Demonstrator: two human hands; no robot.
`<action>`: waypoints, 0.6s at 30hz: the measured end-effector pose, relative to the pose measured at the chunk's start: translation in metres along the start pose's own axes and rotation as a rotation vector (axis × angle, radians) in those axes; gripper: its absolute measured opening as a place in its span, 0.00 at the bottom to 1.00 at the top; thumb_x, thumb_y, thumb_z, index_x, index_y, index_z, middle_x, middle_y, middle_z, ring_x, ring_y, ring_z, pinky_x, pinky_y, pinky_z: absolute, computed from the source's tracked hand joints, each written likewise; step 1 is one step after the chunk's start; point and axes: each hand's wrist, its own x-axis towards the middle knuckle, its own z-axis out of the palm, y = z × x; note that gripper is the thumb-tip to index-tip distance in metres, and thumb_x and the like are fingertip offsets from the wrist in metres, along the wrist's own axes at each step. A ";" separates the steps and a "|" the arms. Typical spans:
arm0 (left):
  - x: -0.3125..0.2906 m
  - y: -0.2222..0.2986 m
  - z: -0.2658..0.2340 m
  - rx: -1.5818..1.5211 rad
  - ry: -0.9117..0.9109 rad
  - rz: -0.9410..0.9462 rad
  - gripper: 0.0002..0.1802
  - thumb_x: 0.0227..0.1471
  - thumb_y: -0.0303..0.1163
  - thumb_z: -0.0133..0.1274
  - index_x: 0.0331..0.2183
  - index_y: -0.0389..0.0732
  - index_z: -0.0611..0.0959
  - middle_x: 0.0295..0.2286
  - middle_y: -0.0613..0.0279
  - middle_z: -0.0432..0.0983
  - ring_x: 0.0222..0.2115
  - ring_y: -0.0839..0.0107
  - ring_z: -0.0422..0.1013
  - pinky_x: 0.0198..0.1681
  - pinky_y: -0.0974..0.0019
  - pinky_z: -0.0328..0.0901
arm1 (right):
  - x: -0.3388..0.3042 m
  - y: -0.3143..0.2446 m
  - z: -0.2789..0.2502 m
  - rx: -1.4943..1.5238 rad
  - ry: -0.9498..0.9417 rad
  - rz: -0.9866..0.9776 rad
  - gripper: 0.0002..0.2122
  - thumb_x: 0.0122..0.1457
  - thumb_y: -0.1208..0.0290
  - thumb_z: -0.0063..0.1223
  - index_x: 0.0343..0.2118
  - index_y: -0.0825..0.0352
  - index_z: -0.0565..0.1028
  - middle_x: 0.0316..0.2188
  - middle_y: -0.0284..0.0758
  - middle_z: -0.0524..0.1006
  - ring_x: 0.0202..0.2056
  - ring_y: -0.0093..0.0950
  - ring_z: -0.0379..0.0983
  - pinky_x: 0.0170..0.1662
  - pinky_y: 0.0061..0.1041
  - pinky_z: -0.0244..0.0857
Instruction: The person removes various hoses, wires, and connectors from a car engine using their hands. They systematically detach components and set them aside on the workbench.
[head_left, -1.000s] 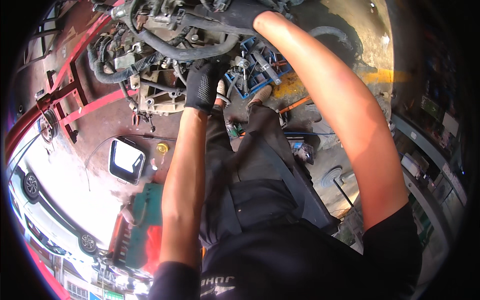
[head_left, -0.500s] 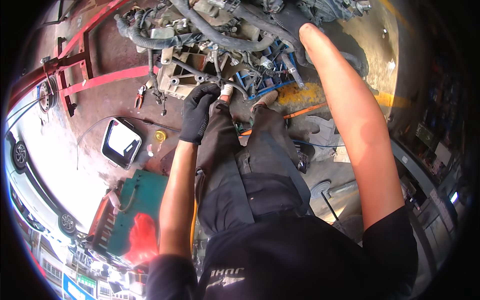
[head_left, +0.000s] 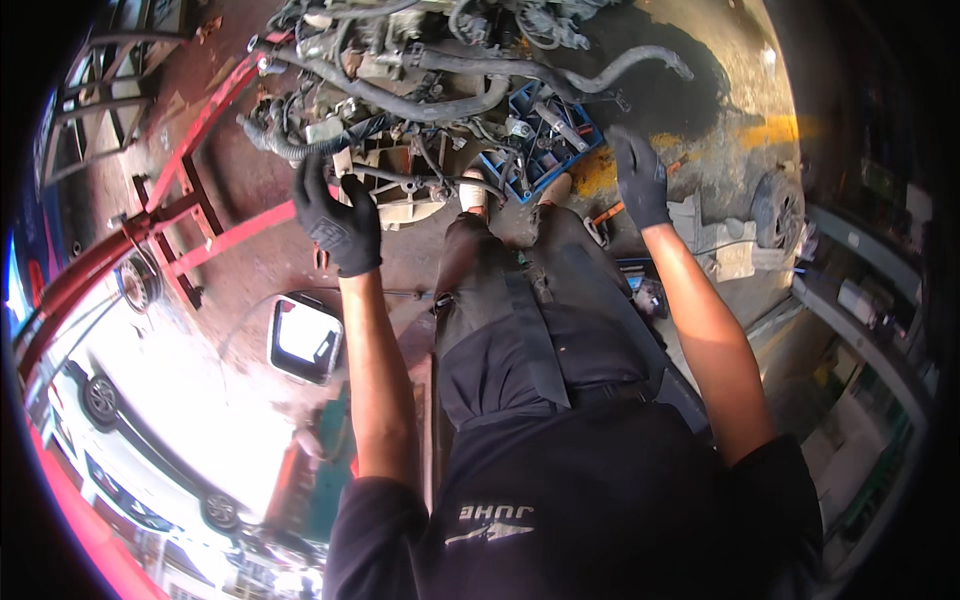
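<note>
My left hand (head_left: pixel 342 222), in a dark grey knit glove, is raised beside the engine assembly (head_left: pixel 385 65), thumb and fingers apart, with nothing visible in it. Its fingertips are close to a corrugated hose (head_left: pixel 325 148); whether they touch cannot be told. My right hand (head_left: pixel 641 180), gloved alike, is held out with fingers stretched, right of a blue parts tray (head_left: pixel 522 190) on the floor. I see nothing in that hand. Thick grey hoses (head_left: pixel 425 110) and cables run across the assembly. One loose hose (head_left: pixel 640 58) reaches out to the right.
A red steel frame (head_left: pixel 235 238) stands at the left, a wheel rim (head_left: pixel 138 280) beside it. Left of my legs lies a dark-rimmed tray (head_left: pixel 277 340). An orange-handled tool (head_left: pixel 607 213) and a wheel (head_left: pixel 778 212) are at the right. A white car (head_left: pixel 150 440) is farther left.
My right hand has come out from behind the hoses and drawn back. My left hand has moved left and its fingers have spread. The whole view has shifted.
</note>
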 end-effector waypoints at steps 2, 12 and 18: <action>0.026 -0.003 0.001 0.128 -0.077 0.074 0.31 0.43 0.33 0.60 0.51 0.40 0.73 0.49 0.46 0.68 0.54 0.50 0.60 0.57 0.50 0.54 | -0.054 0.051 -0.017 -0.067 -0.035 0.148 0.12 0.63 0.67 0.47 0.42 0.69 0.75 0.39 0.45 0.78 0.43 0.41 0.75 0.46 0.32 0.67; 0.042 -0.049 0.021 0.279 -0.430 0.314 0.35 0.39 0.50 0.66 0.48 0.47 0.76 0.56 0.43 0.60 0.63 0.52 0.45 0.64 0.46 0.33 | -0.315 0.210 -0.079 -0.428 -0.252 0.342 0.09 0.59 0.71 0.47 0.37 0.66 0.77 0.34 0.42 0.78 0.39 0.41 0.74 0.44 0.32 0.66; 0.039 -0.052 0.024 0.391 -0.321 0.312 0.33 0.44 0.39 0.61 0.54 0.49 0.70 0.58 0.43 0.55 0.62 0.46 0.47 0.64 0.44 0.41 | -0.336 0.195 -0.099 -0.414 -0.500 0.205 0.09 0.59 0.70 0.47 0.37 0.67 0.77 0.34 0.42 0.78 0.39 0.41 0.74 0.44 0.32 0.67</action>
